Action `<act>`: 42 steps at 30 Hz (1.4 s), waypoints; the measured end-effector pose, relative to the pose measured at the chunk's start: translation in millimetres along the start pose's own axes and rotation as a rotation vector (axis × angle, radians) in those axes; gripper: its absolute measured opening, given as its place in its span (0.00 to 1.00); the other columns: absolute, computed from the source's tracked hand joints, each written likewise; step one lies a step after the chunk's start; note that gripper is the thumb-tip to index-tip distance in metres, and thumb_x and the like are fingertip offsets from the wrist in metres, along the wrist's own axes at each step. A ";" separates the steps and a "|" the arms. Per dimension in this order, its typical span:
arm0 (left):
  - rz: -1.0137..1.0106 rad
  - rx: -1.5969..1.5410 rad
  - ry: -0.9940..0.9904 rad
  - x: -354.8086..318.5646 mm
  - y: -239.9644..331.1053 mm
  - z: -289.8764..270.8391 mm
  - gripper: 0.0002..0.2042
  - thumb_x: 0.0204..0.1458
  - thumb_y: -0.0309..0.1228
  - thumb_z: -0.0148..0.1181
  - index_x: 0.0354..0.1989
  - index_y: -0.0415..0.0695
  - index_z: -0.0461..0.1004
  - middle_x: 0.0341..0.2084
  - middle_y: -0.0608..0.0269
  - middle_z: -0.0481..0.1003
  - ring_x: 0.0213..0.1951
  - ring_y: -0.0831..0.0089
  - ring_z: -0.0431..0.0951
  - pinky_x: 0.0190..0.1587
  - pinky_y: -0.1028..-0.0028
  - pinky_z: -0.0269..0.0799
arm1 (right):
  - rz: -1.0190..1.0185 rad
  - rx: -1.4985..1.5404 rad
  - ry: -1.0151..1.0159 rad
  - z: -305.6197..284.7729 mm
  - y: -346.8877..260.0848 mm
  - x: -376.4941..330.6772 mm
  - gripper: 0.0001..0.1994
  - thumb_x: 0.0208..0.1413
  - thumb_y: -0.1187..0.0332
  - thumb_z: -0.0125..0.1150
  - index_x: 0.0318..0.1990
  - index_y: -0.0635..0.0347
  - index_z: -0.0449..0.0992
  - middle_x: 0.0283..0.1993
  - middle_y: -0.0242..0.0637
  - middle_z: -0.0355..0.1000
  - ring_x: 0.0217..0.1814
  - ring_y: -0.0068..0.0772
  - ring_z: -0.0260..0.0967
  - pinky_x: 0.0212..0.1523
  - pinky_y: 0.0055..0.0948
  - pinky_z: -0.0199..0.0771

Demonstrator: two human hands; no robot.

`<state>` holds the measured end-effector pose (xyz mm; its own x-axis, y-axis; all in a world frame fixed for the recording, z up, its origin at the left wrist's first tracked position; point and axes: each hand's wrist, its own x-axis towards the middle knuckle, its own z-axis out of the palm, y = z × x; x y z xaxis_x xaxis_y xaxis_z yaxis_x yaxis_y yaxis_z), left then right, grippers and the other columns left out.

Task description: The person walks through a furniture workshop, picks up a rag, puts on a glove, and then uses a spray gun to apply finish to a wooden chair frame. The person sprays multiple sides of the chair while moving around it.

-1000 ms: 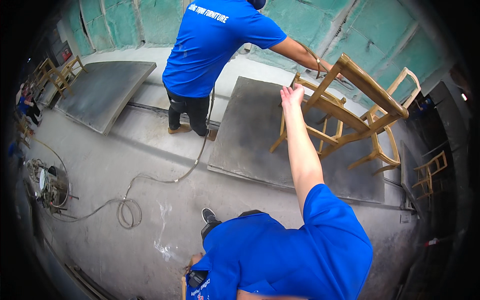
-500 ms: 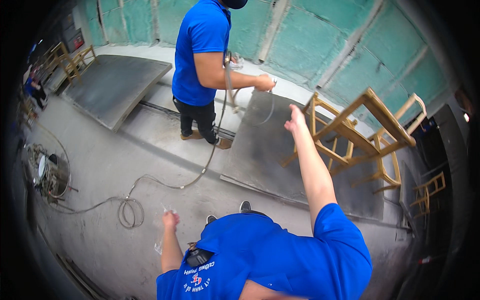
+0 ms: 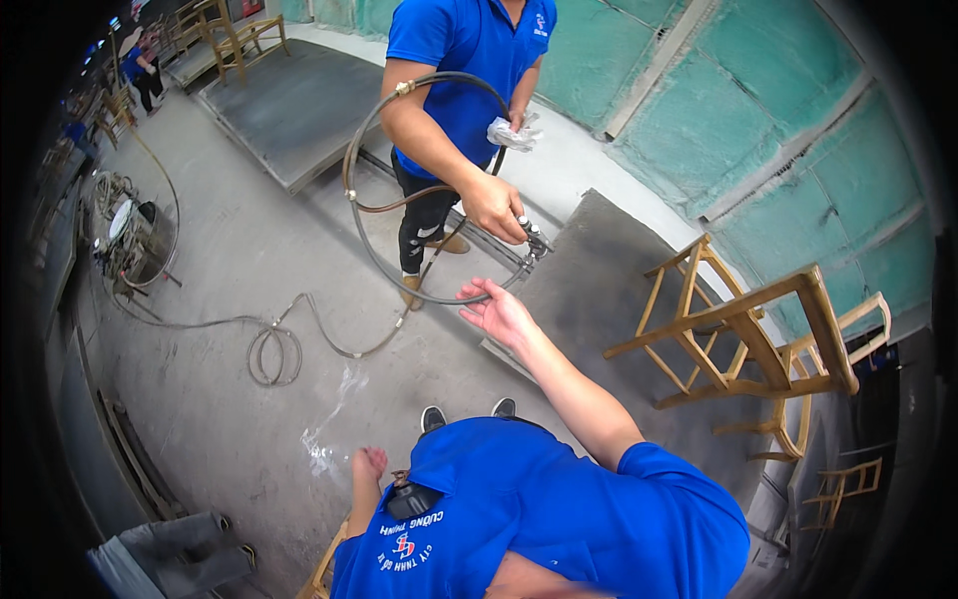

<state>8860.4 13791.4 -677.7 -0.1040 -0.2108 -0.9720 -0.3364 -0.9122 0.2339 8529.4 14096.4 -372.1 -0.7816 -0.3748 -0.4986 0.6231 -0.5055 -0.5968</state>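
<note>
My right hand (image 3: 496,311) reaches forward with the palm up and fingers spread, holding nothing. A looped hose (image 3: 364,235) passes right by its fingertips; whether they touch I cannot tell. Just beyond, a co-worker in a blue shirt (image 3: 454,100) grips a spray gun (image 3: 534,243) with the hose attached, and has a crumpled clear plastic piece (image 3: 514,132) in the other hand. Down by my left side, my left hand (image 3: 369,463) is small in view, its fingers loosely curled and apart, with nothing seen in it.
Wooden chair frames (image 3: 738,329) stand on a dark platform (image 3: 599,270) at the right. Another platform (image 3: 299,110) carries a chair at the far left. A hose coil (image 3: 271,354) lies on the floor, leading to a metal pot (image 3: 140,240). White stains (image 3: 319,449) mark the floor.
The co-worker has turned toward me and brought the spray gun and hose close. My right hand has swung left from the chairs and lowered to beside the hose, palm now up.
</note>
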 end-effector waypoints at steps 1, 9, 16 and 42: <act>0.114 -0.039 -0.118 -19.2 16.4 11.2 0.08 0.59 0.32 0.45 0.40 0.43 0.68 0.31 0.56 0.75 0.30 0.64 0.76 0.32 0.66 0.76 | -0.024 0.009 -0.052 9.9 3.7 -10.2 0.11 0.69 0.61 0.41 0.49 0.55 0.64 0.45 0.39 0.72 0.56 0.43 0.69 0.60 0.48 0.66; 0.988 -0.223 -0.192 -220.5 174.4 136.2 0.11 0.61 0.36 0.53 0.43 0.40 0.69 0.29 0.64 0.73 0.30 0.74 0.73 0.32 0.75 0.70 | -0.202 0.004 0.111 40.8 -17.3 -99.7 0.11 0.67 0.62 0.45 0.46 0.60 0.67 0.17 0.23 0.54 0.24 0.24 0.59 0.35 0.31 0.67; 1.216 -0.160 -0.300 -323.6 215.8 187.8 0.15 0.65 0.35 0.47 0.52 0.37 0.68 0.35 0.63 0.73 0.36 0.75 0.74 0.38 0.75 0.70 | -0.166 0.391 -0.037 33.9 -71.1 -150.0 0.13 0.64 0.66 0.46 0.45 0.68 0.71 0.14 0.22 0.50 0.15 0.17 0.47 0.16 0.20 0.51; 0.995 0.413 -0.915 -350.1 94.4 383.9 0.17 0.60 0.36 0.57 0.53 0.43 0.66 0.44 0.67 0.74 0.43 0.80 0.74 0.43 0.76 0.70 | -0.056 0.219 0.241 -115.9 -70.0 -248.4 0.18 0.65 0.57 0.50 0.52 0.64 0.67 0.24 0.25 0.57 0.19 0.15 0.51 0.13 0.14 0.48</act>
<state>8505.8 13913.9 -306.1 -0.9648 -0.2514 -0.0775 0.0071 -0.3191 0.9477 8683.2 14315.0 -279.3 -0.7691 -0.1596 -0.6189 0.5375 -0.6853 -0.4913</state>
